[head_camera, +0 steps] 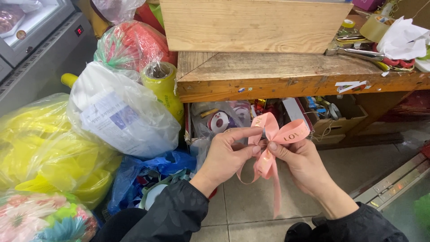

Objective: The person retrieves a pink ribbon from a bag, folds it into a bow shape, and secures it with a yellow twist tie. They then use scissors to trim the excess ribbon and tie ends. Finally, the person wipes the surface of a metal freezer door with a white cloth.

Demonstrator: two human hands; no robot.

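Pink ribbon bow (274, 134) held mid-air below the desk (286, 74) edge, knot pinched between left hand (226, 154) and right hand (301, 159). Loops fan to 12–2 o'clock of the grip, tails hang to 6; both hands equally close

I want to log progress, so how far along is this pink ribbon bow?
Done: the pink ribbon bow already has two loops, with tails hanging below. In hand: the left hand and right hand both pinch its centre. Left: no knot or tie shows at the centre; fingers hide it.
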